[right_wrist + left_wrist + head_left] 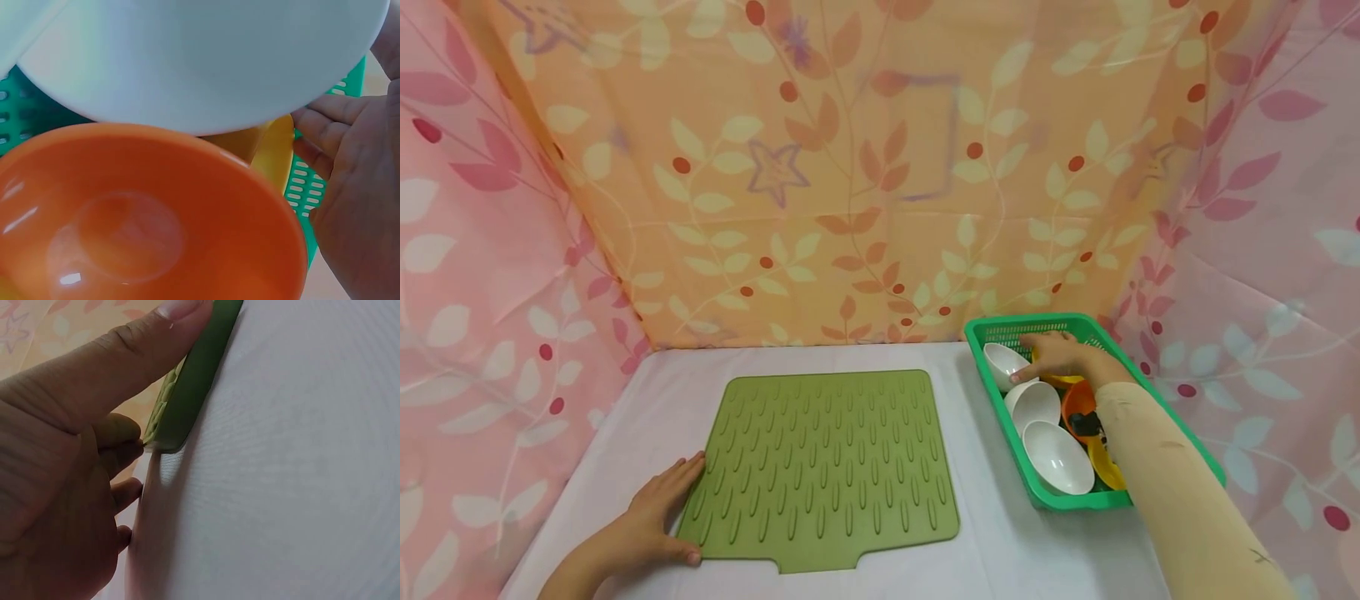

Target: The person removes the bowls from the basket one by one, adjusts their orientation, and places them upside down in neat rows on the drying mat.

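Observation:
My left hand [651, 521] lies at the left edge of a green drying mat [820, 467], its fingers along the side and its thumb at the near corner. In the left wrist view the thumb [119, 362] overlaps the edge of the mat. Over the back of a green basket [1026, 475] is my right hand [1063, 354], fingers spread, with the thumb right by a white bowl [1002, 363]. Its fingertips are close to the rim of a yellow bowl [278, 150] in the right wrist view. An orange bowl [156, 212] fills the foreground there.
Two more white bowls, a middle one [1033, 406] and a front one [1058, 458], stand in the basket's left side. A yellow piece [1105, 467] lies beside the front one. White cloth [985, 533] covers the table; patterned curtains [850, 167] enclose it.

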### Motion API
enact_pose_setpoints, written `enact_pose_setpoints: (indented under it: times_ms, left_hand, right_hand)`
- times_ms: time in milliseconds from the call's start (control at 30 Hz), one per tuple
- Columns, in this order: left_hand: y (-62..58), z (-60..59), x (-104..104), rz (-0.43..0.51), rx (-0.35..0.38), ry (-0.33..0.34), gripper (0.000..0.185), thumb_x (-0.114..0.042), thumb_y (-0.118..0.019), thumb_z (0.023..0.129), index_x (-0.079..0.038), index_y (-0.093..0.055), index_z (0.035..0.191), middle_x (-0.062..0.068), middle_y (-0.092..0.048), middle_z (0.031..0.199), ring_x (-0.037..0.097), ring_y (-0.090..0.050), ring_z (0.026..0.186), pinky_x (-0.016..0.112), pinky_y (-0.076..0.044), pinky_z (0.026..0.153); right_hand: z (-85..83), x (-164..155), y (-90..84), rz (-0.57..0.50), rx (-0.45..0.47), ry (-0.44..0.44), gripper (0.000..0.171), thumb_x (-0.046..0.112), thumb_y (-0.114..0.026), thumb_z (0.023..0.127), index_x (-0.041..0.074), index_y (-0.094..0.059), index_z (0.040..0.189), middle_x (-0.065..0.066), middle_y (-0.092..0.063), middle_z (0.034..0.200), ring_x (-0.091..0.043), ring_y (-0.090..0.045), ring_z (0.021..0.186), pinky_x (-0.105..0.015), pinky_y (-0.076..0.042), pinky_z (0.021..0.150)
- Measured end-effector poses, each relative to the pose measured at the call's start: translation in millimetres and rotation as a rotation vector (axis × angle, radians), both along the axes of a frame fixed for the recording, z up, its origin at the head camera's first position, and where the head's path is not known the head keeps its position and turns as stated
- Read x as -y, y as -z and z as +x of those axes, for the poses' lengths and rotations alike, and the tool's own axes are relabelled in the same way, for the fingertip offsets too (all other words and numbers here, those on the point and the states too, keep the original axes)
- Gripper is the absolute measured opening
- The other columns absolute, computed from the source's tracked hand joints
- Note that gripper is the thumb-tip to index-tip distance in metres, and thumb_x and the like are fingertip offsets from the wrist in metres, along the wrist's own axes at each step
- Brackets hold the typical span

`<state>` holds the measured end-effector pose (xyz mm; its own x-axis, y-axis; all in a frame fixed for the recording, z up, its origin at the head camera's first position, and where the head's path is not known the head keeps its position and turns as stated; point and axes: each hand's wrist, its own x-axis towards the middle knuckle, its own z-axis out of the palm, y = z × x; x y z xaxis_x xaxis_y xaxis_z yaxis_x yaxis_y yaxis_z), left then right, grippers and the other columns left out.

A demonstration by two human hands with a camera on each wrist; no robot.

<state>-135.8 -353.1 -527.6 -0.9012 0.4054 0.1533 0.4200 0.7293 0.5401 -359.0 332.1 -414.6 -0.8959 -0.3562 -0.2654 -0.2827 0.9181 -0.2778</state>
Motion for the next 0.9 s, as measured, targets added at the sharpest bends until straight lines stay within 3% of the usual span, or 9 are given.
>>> enact_pose_setpoints:
  times_ms: [233,433,667,900]
  left_hand:
    - [-2.2,1.0,1,-0.001,-0.009,0.007,0.129,-0.054,-0.092,0.056,0.001,-0.034,0.157,0.028,-0.032,0.160,-0.022,0.008,0.141,0.006,0.011,0.105]
    - [-2.9,0.6,1,-0.012,-0.006,0.010,0.128,-0.055,-0.091,0.057,0.001,-0.034,0.157,0.027,-0.032,0.161,-0.023,0.008,0.141,0.005,0.011,0.104]
    - [-2.2,-0.1,1,-0.031,-0.052,0.028,0.127,-0.059,-0.090,0.059,0.003,-0.036,0.156,0.024,-0.036,0.160,-0.025,0.008,0.139,0.002,0.009,0.106]
    - [-1.8,1.3,1,-0.022,-0.056,0.014,0.126,-0.058,-0.091,0.057,0.003,-0.038,0.154,0.027,-0.037,0.158,-0.025,0.007,0.139,0.002,0.008,0.105]
  right_hand:
    - [-1.5,5,0.5,0.019,0.031,0.012,0.109,0.070,-0.073,0.080,-0.003,-0.040,0.153,-0.024,-0.054,0.147,-0.053,-0.032,0.141,-0.081,0.003,0.109]
    - [-1.5,10,0.3,0.013,0.036,0.004,0.103,0.068,-0.074,0.080,-0.003,-0.046,0.148,-0.024,-0.056,0.143,-0.050,-0.037,0.136,-0.081,-0.001,0.109]
    - [-2.3,8,6.0,-0.015,-0.009,0.007,0.102,0.070,-0.075,0.077,-0.001,-0.050,0.146,-0.023,-0.058,0.139,-0.047,-0.042,0.129,-0.081,-0.004,0.108]
    - [0.0,9,-4.4,-0.077,-0.125,0.006,0.099,0.064,-0.077,0.079,-0.003,-0.049,0.147,-0.028,-0.050,0.146,-0.050,-0.036,0.134,-0.079,-0.005,0.110]
